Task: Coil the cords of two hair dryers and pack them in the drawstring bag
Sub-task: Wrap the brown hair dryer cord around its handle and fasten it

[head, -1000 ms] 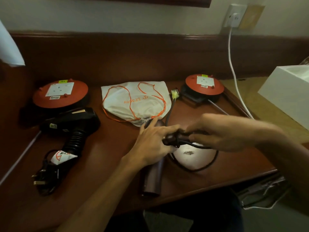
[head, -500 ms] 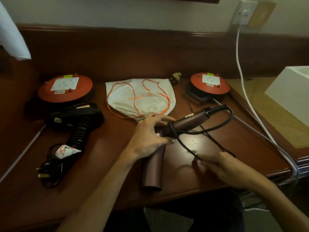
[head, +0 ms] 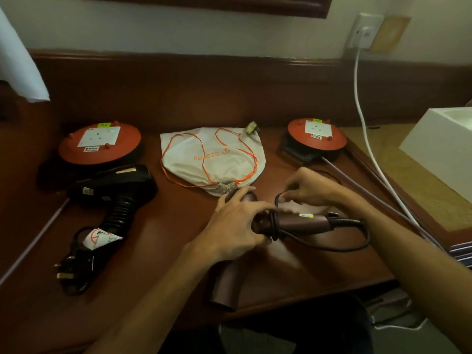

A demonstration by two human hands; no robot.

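A brown hair dryer (head: pixel 301 222) lies on the wooden desk, its barrel toward me and its handle pointing right. My left hand (head: pixel 237 221) grips it where barrel and handle meet. Its dark cord (head: pixel 339 247) is looped around the handle near my left hand. My right hand (head: pixel 306 190) pinches a loop of that cord just above the handle. A black hair dryer (head: pixel 115 190) rests at the left with its cord bundled and its plug (head: pixel 63 274) beside it. The white drawstring bag (head: pixel 212 159) with orange strings lies flat behind my hands.
Two orange cable reels (head: pixel 99 144) (head: pixel 316 136) stand at the back left and back right of the desk (head: pixel 166 226). A white cable (head: pixel 362 116) runs from the wall socket (head: pixel 365 34) down the right side. A white box (head: pixel 441 146) sits far right.
My right hand rose from the desk's front edge to above the handle, carrying the cord. The handle swung down to lie level, with cord turns now around it.
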